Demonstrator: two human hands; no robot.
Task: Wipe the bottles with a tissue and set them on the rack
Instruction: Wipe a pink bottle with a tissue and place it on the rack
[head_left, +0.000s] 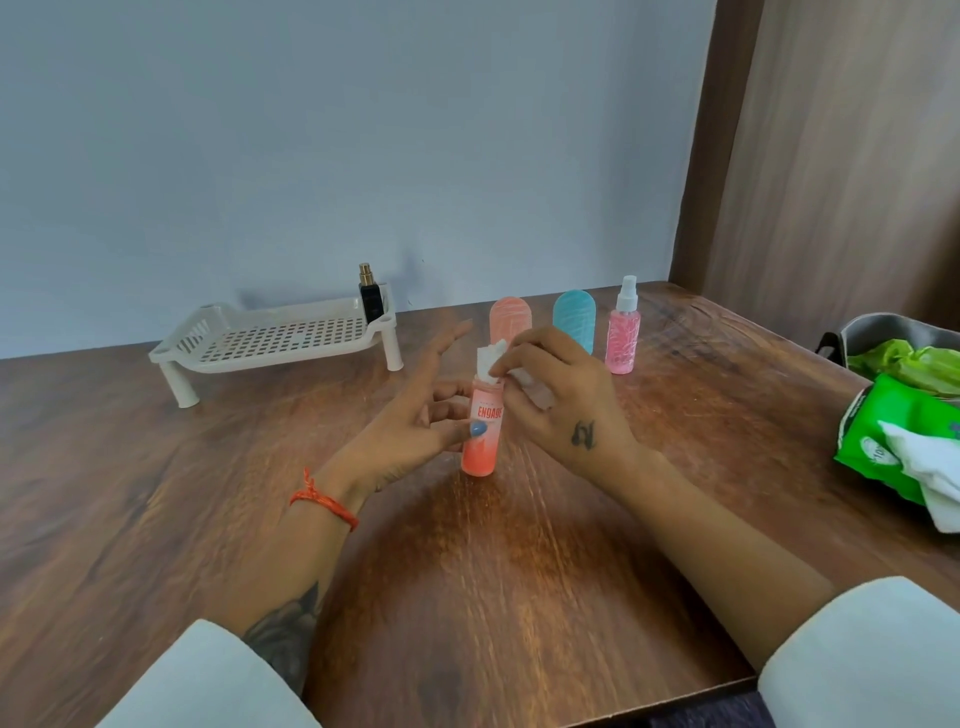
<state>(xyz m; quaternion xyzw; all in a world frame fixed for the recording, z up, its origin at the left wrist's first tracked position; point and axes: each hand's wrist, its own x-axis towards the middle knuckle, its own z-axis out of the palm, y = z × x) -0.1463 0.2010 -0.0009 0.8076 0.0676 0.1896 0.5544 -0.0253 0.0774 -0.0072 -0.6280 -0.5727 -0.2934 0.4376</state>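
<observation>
- The left hand (410, 431) steadies a coral bottle (480, 431) upright at mid-table, thumb against it and fingers loose; the right hand (561, 400) pinches a tissue (491, 358) over its cap.
- On the rack (275, 335) stands one dark bottle (371, 299) (back corner); three others (622, 332) wait behind.
- Open table (208, 467) lies toward the rack.
</observation>
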